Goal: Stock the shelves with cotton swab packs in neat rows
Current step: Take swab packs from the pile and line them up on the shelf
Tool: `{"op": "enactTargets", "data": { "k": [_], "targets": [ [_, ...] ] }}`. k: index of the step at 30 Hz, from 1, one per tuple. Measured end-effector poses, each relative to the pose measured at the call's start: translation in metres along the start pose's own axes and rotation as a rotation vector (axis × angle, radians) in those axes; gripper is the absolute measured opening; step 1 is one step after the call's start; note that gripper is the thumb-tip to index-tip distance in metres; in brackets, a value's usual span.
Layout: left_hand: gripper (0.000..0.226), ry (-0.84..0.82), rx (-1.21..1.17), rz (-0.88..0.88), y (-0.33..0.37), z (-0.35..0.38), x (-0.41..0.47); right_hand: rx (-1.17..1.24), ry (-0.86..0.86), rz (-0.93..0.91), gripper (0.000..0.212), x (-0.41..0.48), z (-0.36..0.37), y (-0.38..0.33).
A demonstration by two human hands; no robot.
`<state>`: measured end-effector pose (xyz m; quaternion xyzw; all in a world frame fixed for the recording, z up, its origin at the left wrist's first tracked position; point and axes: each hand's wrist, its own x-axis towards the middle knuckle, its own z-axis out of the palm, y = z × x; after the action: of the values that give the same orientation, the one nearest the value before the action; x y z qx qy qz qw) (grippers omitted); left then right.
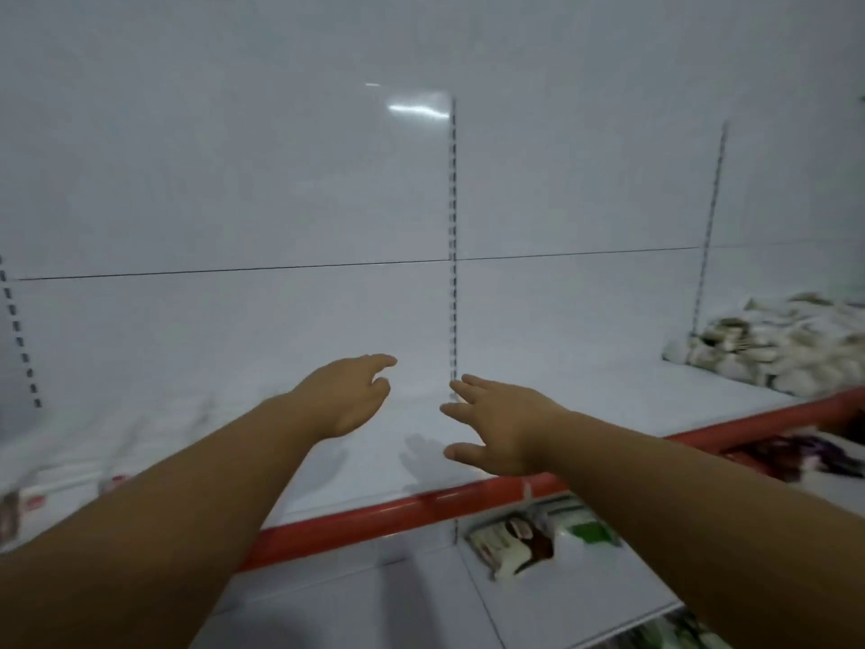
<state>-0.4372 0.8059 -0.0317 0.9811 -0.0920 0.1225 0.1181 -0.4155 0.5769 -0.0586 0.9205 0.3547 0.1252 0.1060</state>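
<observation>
— Head view: what do the hands hold?
— Nothing; the left hand [348, 398] and right hand [498, 430] hover open, fingers spread, above the white shelf [585, 405].
— And the cotton swab packs [777, 348]?
— Well apart, heaped at the shelf's far right: a blurred, whitish, untidy pile, none near either palm.

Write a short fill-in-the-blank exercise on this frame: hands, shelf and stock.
1. Both hands, left hand and right hand, are open and hold ____.
2. The front edge of the shelf is coloured ____.
3. The loose pile of packs lies at the shelf's far ____ end.

Missing words: nothing; red; right
</observation>
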Motion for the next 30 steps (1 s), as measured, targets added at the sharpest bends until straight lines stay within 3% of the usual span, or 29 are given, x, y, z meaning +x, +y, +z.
{"op": "enactTargets", "data": {
  "k": [5,10,17,21,27,30],
  "targets": [
    [0.049,-0.127,0.087,0.132,0.096,0.054,0.05,-0.062,0.011,0.199,0.066,-0.091,0.007,0.093],
    [0.052,-0.338,-0.009,0.183,0.174,0.094,0.121,0.013,-0.011,0.312,0.064,-0.162,0.04,0.161],
    [0.056,-0.297,-0.03,0.395,0.294,0.163,0.231,-0.005,-0.069,0.491,0.061,-0.224,0.078,0.279],
    [0.058,-0.332,-0.071,0.526,0.358,0.212,0.296,-0.088,-0.208,0.607,0.062,-0.237,0.088,0.362],
    [0.059,-0.277,-0.163,0.569,0.42,0.249,0.406,-0.057,-0.167,0.811,0.06,-0.241,0.098,0.476],
    [0.056,-0.32,-0.165,0.611,0.449,0.265,0.44,-0.136,-0.278,0.78,0.065,-0.253,0.115,0.512]
  ]
}}
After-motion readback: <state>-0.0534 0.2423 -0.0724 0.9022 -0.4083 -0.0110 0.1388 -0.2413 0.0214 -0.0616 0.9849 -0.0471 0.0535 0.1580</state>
